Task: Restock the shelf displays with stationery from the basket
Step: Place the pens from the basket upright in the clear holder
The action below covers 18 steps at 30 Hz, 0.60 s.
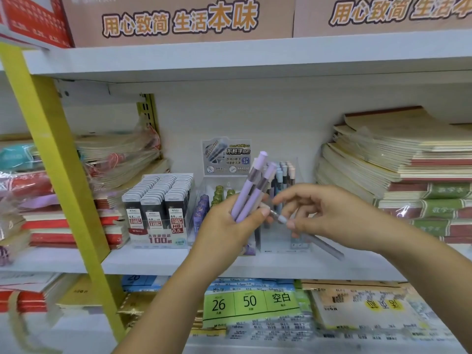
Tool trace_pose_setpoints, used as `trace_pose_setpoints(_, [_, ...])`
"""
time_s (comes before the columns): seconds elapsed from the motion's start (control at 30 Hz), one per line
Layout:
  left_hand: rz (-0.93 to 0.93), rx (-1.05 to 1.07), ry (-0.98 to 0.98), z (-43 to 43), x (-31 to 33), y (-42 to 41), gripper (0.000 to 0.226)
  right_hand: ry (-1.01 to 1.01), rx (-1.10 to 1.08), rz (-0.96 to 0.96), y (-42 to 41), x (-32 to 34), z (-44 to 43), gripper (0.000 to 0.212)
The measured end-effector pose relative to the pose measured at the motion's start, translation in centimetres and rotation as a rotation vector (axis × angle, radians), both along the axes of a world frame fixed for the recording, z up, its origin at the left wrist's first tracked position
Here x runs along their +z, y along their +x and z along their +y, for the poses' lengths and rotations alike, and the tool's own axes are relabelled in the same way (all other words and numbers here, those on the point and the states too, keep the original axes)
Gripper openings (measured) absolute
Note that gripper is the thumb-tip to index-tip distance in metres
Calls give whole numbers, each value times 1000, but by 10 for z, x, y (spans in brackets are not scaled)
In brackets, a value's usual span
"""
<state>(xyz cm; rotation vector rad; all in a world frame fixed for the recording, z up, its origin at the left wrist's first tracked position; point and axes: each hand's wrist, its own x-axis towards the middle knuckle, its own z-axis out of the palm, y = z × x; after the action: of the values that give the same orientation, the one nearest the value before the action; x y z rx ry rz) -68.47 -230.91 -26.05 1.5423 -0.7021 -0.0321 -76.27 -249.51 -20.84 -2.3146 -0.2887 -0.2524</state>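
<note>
Gripping a small bunch of lilac pens point(251, 190), the left hand point(229, 226) holds them upright and tilted a little to the right, its thumb pressed across their lower barrels. The right hand point(329, 213) pinches a grey pen point(321, 242) near its pale end between thumb and fingers, with the barrel slanting down to the right. The two hands nearly touch in front of a clear rack point(277, 238) on the white shelf point(153, 261). Blue and pink pens point(284, 175) stand in the rack's back right compartment, below a printed card point(226, 155). Just left of the rack stands a box of lead refills point(155, 210). Stacked notebooks point(383, 159) lie to the right.
</note>
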Motion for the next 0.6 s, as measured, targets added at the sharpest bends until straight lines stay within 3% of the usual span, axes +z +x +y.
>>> trace_pose_setpoints(0.13, [78,26,-91,-4,-4,4,13,248,-39,-140,-2,16,-13,66])
trace_pose_setpoints(0.3, [117,38,-82,-10,-10,7,14,352,-113,-470,16,30,-23,52])
trace_pose_setpoints(0.43, [103,33,-76,-11,-11,6,26,108,-281,-608,34,23,-25,46])
trace_pose_setpoints(0.6, [124,28,-90,-12,-12,7,23,-130,-326,-538,48,-1,-23,43])
